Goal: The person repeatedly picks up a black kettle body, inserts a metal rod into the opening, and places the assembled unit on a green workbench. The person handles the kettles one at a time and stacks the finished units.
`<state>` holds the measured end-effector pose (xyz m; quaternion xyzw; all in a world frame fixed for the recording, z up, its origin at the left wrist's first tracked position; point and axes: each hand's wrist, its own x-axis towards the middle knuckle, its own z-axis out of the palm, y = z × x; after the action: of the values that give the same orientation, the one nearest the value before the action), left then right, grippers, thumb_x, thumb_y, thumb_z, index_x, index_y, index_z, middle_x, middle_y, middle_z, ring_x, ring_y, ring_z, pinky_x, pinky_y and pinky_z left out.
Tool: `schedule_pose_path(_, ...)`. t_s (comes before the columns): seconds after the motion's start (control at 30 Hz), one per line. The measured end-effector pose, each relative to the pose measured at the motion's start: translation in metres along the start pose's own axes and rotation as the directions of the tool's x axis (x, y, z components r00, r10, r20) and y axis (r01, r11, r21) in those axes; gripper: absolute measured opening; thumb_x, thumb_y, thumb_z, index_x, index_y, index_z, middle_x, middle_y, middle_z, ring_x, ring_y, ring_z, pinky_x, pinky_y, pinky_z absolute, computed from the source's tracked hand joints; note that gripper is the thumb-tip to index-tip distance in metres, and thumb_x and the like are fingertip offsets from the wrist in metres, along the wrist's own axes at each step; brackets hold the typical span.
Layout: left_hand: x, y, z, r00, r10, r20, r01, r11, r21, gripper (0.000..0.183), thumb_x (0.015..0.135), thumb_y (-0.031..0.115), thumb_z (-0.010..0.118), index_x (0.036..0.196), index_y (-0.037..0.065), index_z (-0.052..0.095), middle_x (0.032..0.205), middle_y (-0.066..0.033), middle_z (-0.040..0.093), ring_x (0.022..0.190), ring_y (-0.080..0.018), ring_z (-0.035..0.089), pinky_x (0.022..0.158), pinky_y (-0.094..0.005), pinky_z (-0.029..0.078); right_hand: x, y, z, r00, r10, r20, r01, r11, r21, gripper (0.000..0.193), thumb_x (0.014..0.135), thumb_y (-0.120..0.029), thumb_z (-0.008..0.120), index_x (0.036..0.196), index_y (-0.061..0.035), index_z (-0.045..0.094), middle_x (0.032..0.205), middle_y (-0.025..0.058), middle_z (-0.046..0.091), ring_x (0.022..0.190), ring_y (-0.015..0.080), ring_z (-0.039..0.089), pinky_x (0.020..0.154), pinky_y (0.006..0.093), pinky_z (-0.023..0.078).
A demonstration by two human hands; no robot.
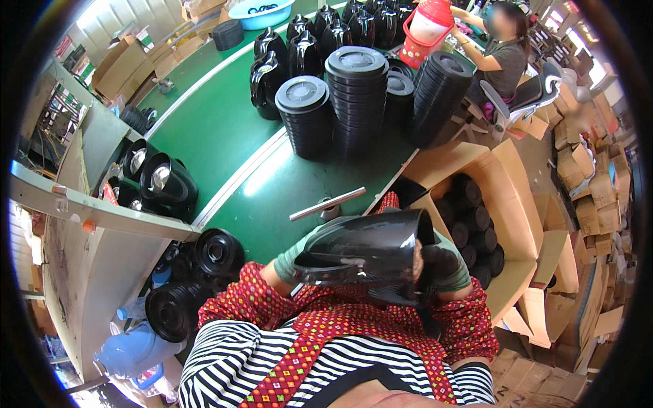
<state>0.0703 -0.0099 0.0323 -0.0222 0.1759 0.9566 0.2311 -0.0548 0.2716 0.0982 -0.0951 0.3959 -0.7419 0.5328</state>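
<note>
A glossy black jug shell (360, 248) lies sideways across my lap, its wide mouth facing right. My left hand (305, 250), in a green glove or sleeve, grips it at the left end, and the shell hides most of those fingers. At the mouth, my right hand (441, 264) is closed around the rim in a dark covering; part of it is in shadow. Just beyond the shell, a metal bar on a short post (328, 204) stands at the near edge of the green table (272, 197).
Stacked black lids (357, 102) and upright black jugs (304, 54) crowd the table's far part. More shells (166, 178) lie at left. An open carton (507, 204) of black round parts stands at right. Another person (500, 64) sits at the far right beside a red bucket (427, 34).
</note>
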Motion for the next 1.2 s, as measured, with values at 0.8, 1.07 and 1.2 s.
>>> schedule_pose_path(0.8,0.010,0.001,-0.079,0.980,0.117,-0.162,-0.120,0.993,-0.008,0.052,0.111,0.023,0.050,0.157,0.002,0.039,0.157,-0.0188,0.049,0.139,-0.0280,0.055,0.118,-0.0425,0.048,0.255,-0.179,0.062,0.593,-0.607,0.528,-0.001,-0.657,-0.754,0.077,0.088,-0.065,0.069,0.151,-0.0219,0.057,0.137,0.0247,0.061,0.128,0.0420,0.055,0.114,0.0484,0.042)
schedule_pose_path(1.07,0.060,-0.012,-0.078,1.000,-0.001,0.013,0.002,0.997,-0.077,0.051,0.112,0.025,0.047,0.157,0.002,0.038,0.157,-0.0194,0.049,0.139,-0.0285,0.055,0.118,-0.0428,0.048,0.072,-0.063,0.057,0.803,-0.472,0.363,0.350,-0.120,-0.929,0.091,0.082,-0.053,0.080,0.157,-0.0113,0.050,0.155,0.0252,0.045,0.140,0.0461,0.043,0.118,0.0538,0.033)
schedule_pose_path(1.2,0.059,-0.029,-0.067,0.997,-0.056,0.051,0.062,0.989,-0.133,0.051,0.113,0.026,0.045,0.157,0.001,0.038,0.157,-0.0197,0.048,0.139,-0.0287,0.055,0.118,-0.0430,0.048,0.037,-0.034,0.048,0.806,-0.503,0.311,0.321,-0.068,-0.944,0.095,0.082,-0.059,0.078,0.156,-0.0072,0.050,0.158,0.0251,0.043,0.142,0.0450,0.042,0.118,0.0545,0.032)
